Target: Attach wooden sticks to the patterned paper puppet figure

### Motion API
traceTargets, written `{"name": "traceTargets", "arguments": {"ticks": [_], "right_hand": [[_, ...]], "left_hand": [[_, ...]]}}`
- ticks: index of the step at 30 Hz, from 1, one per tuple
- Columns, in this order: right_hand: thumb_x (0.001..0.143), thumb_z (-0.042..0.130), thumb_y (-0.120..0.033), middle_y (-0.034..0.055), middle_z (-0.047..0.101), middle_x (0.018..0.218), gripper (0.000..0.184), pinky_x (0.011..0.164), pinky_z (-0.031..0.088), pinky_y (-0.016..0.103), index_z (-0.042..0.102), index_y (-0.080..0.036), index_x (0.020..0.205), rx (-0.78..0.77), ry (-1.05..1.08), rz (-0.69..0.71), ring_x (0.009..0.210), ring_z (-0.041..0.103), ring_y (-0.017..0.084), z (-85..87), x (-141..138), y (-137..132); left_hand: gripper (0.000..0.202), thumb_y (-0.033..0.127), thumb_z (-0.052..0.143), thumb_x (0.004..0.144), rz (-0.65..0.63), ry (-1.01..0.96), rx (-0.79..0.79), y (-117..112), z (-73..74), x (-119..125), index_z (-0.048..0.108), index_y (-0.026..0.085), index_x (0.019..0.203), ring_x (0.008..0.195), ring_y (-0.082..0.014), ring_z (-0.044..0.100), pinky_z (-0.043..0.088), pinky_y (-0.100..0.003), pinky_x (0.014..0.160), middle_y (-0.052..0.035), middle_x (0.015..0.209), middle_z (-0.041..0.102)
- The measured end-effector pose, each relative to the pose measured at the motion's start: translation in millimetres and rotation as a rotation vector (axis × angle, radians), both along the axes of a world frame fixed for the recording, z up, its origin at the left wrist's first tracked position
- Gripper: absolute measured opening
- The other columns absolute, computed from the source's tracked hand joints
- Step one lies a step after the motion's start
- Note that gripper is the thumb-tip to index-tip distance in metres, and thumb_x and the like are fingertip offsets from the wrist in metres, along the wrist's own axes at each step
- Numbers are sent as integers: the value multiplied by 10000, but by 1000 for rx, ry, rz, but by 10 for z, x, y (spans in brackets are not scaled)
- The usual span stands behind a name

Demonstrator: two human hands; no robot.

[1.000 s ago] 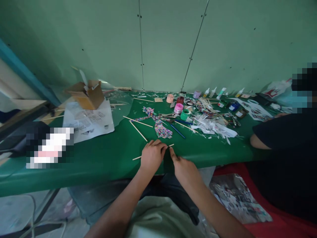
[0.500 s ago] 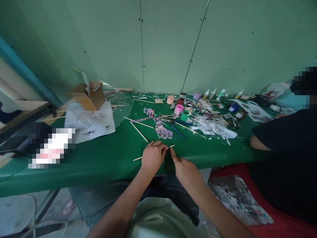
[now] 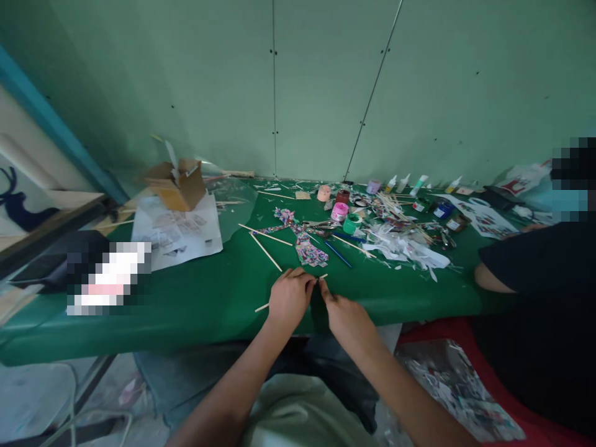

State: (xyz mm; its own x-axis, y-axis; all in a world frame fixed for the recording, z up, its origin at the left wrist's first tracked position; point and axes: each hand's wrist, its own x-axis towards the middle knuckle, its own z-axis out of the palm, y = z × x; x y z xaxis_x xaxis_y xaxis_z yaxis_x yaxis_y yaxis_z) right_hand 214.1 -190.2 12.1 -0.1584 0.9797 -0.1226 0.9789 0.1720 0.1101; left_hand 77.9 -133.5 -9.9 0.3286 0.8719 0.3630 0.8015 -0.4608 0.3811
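Note:
My left hand [image 3: 289, 297] rests on the green table [image 3: 200, 298] near its front edge, fingers curled over a thin wooden stick [image 3: 262, 307] that pokes out on both sides. My right hand [image 3: 343, 313] sits just to the right, its fingertips pinched at the stick's right end [image 3: 322, 276]. Behind my hands lies a colourful patterned paper figure [image 3: 302, 239] with two more sticks [image 3: 265, 251] beside it.
Paint pots [image 3: 343, 212], glue bottles [image 3: 404, 182], paper scraps [image 3: 405, 242] and loose sticks crowd the back right. A cardboard box [image 3: 177, 183] and printed sheets [image 3: 174, 233] lie at the left. A person in black [image 3: 540, 298] sits at the right.
The view has shifted slightly, so the table appears a little lower. Both hands remain on the stick in the same place.

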Motion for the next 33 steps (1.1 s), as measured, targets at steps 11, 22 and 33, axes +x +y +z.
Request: {"name": "traceTargets", "arguments": {"ticks": [11,22,33], "right_hand": [[881,340,-34,152,700,926,583,652,526,237,322,-135,1454,-36,13,20,746,704,190,33,-24,3],[884,332,-46,144,709,900,584,656,519,228,303,-140,1461,-36,12,18,765,708,195,-12,-6,46],[886,322,-40,157,691,888,568,640,533,236,333,-105,1451,-33,-37,29,722,702,188,35,-93,43]], "left_hand": [[174,258,541,901,-9,-3,-14,-1,10,-37,702,235,839,835,-169,582,443,-287,771,-21,854,658],[176,228,535,899,-12,-9,-19,11,-6,-47,699,226,834,832,-168,583,447,-285,751,-25,857,655],[207,230,507,910,5,11,-1,19,-22,-49,690,221,814,816,-172,584,454,-301,791,-28,835,647]]}}
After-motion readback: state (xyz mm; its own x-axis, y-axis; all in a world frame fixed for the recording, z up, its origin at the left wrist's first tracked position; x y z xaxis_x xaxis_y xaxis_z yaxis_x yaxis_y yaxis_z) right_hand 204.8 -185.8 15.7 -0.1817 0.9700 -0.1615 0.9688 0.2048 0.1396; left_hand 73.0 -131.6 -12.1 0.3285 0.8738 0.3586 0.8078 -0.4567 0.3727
